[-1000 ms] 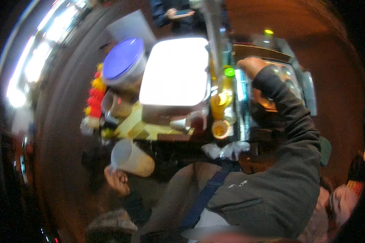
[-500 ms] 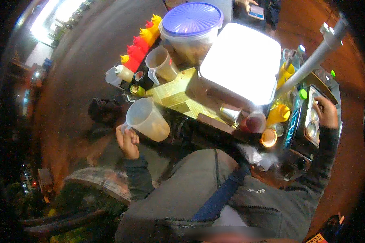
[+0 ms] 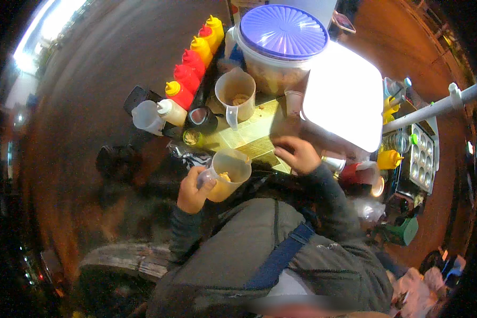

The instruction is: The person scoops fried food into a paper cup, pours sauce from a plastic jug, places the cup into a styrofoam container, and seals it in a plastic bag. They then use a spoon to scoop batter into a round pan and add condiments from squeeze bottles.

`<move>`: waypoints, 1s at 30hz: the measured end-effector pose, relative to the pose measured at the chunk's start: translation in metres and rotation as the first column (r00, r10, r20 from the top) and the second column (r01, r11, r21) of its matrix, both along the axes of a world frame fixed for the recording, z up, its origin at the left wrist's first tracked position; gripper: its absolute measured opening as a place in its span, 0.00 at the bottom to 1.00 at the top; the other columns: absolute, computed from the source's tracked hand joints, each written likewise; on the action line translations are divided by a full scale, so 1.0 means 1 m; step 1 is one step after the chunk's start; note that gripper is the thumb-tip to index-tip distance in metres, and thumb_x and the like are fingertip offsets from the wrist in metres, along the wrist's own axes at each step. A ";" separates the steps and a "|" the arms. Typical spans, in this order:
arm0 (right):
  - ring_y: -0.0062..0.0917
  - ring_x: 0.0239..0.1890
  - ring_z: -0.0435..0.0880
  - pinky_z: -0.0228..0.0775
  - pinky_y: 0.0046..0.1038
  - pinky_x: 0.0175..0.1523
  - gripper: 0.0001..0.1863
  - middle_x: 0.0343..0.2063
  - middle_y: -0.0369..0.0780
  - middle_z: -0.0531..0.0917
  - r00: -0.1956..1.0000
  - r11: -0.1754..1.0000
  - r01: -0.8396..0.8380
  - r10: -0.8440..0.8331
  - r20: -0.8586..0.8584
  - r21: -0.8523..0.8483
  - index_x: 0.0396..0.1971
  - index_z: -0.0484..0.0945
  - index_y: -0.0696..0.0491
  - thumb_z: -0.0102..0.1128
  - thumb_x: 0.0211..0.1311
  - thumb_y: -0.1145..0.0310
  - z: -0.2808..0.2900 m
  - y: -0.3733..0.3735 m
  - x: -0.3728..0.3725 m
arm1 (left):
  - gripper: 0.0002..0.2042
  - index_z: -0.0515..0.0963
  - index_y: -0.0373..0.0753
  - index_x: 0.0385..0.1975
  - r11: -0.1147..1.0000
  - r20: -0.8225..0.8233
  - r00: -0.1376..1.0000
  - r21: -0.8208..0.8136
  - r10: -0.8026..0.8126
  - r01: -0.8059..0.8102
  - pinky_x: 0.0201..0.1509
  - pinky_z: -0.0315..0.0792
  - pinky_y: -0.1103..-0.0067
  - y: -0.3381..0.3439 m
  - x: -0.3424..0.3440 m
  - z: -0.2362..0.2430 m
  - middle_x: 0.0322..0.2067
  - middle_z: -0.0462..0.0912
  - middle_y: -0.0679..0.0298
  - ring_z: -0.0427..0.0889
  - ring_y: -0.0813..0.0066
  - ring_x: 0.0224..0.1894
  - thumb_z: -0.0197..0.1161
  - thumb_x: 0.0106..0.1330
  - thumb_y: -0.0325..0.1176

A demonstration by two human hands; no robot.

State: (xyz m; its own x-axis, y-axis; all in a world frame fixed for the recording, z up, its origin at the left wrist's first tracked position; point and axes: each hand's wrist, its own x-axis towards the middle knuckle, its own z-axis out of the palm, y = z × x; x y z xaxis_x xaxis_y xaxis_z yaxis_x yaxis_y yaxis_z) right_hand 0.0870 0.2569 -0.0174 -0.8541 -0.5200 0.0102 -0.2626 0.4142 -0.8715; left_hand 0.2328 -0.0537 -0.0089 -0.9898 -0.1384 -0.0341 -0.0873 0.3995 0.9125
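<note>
My left hand (image 3: 192,192) is closed round the handle of a translucent plastic jug (image 3: 229,183), held tilted in front of my body with yellowish stuff inside. Over the near edge of the counter reaches my right hand (image 3: 300,155), its fingers loosely bent and apart, with nothing visible in them. It is just right of the jug, above the yellow patterned counter top (image 3: 246,132). A second translucent jug (image 3: 236,95), with some brownish contents, stands farther back. A metal cup (image 3: 334,161) lies partly hidden behind my right sleeve.
Red and yellow squeeze bottles (image 3: 187,78) line the left edge. A large tub with a purple lid (image 3: 283,32) and a bright white box (image 3: 347,95) stand at the back. A grey pole (image 3: 432,110) slants above a pan with round hollows (image 3: 421,159) on the right.
My right hand has come from the round-hollowed pan at the right to the counter's middle. My left hand has brought the jug rightward and a little lower; the view has turned.
</note>
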 end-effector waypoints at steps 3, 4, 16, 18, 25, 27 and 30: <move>0.35 0.55 0.80 0.69 0.33 0.61 0.31 0.52 0.48 0.80 0.980 0.989 -0.006 0.035 0.197 -0.148 0.57 0.74 0.59 0.65 0.60 0.53 -0.032 -0.064 -0.040 | 0.15 0.73 0.34 0.40 1.000 -0.003 1.000 -0.002 -0.017 0.017 0.41 0.73 0.74 -0.026 0.002 -0.003 0.31 0.81 0.56 0.79 0.71 0.34 0.65 0.63 0.38; 0.32 0.56 0.78 0.67 0.32 0.62 0.32 0.53 0.46 0.80 0.940 0.975 0.016 0.060 0.335 -0.220 0.57 0.74 0.58 0.64 0.60 0.50 -0.040 -0.085 -0.047 | 0.15 0.73 0.34 0.40 1.000 -0.011 1.000 -0.001 -0.006 0.006 0.41 0.73 0.74 -0.032 0.003 -0.004 0.31 0.81 0.56 0.79 0.71 0.33 0.65 0.63 0.38; 0.17 0.37 0.76 0.69 0.22 0.44 0.24 0.35 0.33 0.79 0.920 0.858 0.354 -0.248 0.304 -0.371 0.51 0.74 0.58 0.59 0.67 0.53 -0.038 -0.093 -0.061 | 0.13 0.68 0.35 0.46 0.913 -0.104 0.972 0.377 0.210 -0.157 0.29 0.67 0.82 -0.022 0.019 -0.005 0.29 0.74 0.67 0.69 0.83 0.25 0.57 0.70 0.37; 0.16 0.37 0.75 0.69 0.22 0.45 0.22 0.35 0.33 0.78 0.931 0.874 0.327 -0.234 0.280 -0.360 0.49 0.74 0.58 0.61 0.67 0.55 -0.038 -0.071 -0.047 | 0.13 0.66 0.35 0.47 0.874 -0.180 0.936 0.445 0.302 -0.196 0.28 0.66 0.83 -0.003 0.009 -0.003 0.28 0.73 0.67 0.68 0.84 0.24 0.56 0.71 0.37; 0.22 0.46 0.79 0.71 0.26 0.53 0.22 0.44 0.39 0.82 0.870 0.780 0.464 -0.310 0.383 -0.421 0.53 0.75 0.59 0.62 0.66 0.60 -0.018 -0.020 0.016 | 0.14 0.66 0.34 0.49 0.905 -0.387 0.850 0.368 0.357 -0.212 0.33 0.70 0.80 0.047 -0.065 -0.016 0.35 0.74 0.63 0.72 0.79 0.28 0.55 0.73 0.36; 0.22 0.47 0.79 0.70 0.26 0.55 0.21 0.46 0.39 0.82 0.860 0.751 0.488 -0.326 0.393 -0.445 0.54 0.74 0.58 0.62 0.66 0.62 -0.016 -0.022 0.019 | 0.15 0.66 0.34 0.50 0.913 -0.448 0.819 0.350 0.358 -0.208 0.34 0.71 0.78 0.057 -0.096 -0.029 0.36 0.75 0.61 0.74 0.77 0.29 0.55 0.73 0.36; 0.22 0.46 0.79 0.71 0.26 0.54 0.21 0.45 0.40 0.82 0.873 0.722 0.477 -0.321 0.368 -0.501 0.52 0.75 0.59 0.62 0.66 0.61 -0.025 -0.039 0.011 | 0.18 0.66 0.33 0.52 0.909 -0.499 0.780 0.358 0.378 -0.212 0.41 0.73 0.72 0.066 -0.143 -0.055 0.42 0.75 0.53 0.77 0.66 0.36 0.56 0.72 0.40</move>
